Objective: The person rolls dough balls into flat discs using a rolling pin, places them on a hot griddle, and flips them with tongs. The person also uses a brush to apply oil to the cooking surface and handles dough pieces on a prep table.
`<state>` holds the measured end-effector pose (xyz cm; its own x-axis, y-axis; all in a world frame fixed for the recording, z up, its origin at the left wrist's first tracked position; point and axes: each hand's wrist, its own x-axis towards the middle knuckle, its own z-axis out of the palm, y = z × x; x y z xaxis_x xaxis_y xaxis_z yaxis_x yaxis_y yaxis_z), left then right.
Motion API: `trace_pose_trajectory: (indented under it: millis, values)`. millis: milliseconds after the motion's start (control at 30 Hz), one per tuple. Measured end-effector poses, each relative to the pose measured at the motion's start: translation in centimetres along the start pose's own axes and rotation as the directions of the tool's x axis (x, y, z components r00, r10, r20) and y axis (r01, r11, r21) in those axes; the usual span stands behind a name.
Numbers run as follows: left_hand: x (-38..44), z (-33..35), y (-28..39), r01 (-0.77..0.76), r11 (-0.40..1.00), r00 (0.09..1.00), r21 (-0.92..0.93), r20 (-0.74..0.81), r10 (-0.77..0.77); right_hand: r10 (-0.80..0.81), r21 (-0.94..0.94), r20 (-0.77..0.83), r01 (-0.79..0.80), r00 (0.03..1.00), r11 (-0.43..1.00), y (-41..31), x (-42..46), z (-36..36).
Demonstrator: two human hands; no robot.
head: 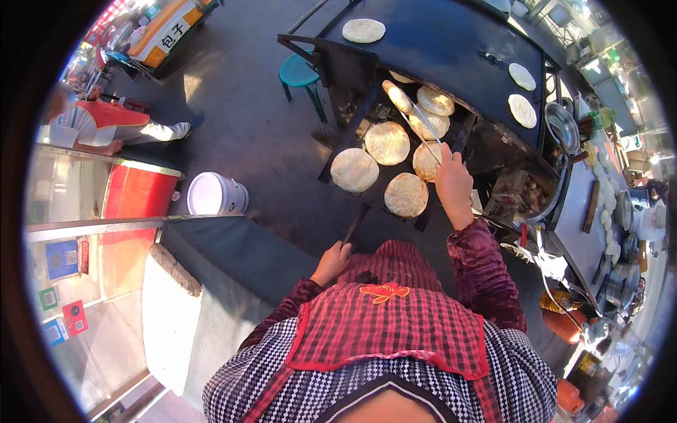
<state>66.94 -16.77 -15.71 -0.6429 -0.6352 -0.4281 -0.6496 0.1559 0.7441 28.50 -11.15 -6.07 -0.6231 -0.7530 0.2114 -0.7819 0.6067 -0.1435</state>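
Note:
My right hand (455, 186) grips long metal tongs (426, 138). At their far end a browned flatbread (395, 96) is tilted on edge, apparently between the tips. Low in front of me, my left hand (332, 262) is closed around the dark bar handle (356, 224) of a pulled-out oven rack (376, 196). Several round flatbreads lie on this rack, among them a pale one (354, 169) at the left, a browned one (406, 195) near the front and another (387, 143) behind. One flatbread is partly hidden by the tongs and my right hand.
Above the rack spans a black griddle (439, 42) with pale flatbreads (364, 30) on it. A green stool (299, 71) and white bucket (217, 194) stand left. At right, a metal worktable (575, 203) holds dough pieces. A seated person (113, 119) is at far left.

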Motion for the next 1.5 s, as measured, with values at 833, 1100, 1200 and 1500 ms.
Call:
trace_pose_trajectory:
  millis: [833, 1100, 1200, 1500]
  values:
    - [0.4, -0.2, -0.5, 0.109, 0.994, 0.993, 0.007, 0.048, -0.11, -0.128, 0.498, 0.841, -0.844, 0.526, -0.2, 0.5, 3.0, 2.0]
    - [-0.2, -0.6, -0.1, 0.119, 0.992, 0.991, 0.041, 0.059, -0.121, -0.208, 0.379, 0.863, -0.863, 0.46, -0.335, -3.2, 2.9, 2.6]
    - [0.0, -0.8, 0.5, 0.105, 0.993, 0.992, 0.052, 0.058, -0.108, -0.128, 0.443, 0.82, -0.76, 0.558, -0.475, -5.6, 3.7, 4.2]
    - [0.1, -0.2, -1.0, 0.047, 0.997, 0.999, 0.058, -0.007, -0.046, -0.116, 0.6, 0.751, -0.746, 0.65, -0.29, -3.6, -0.8, -3.5]
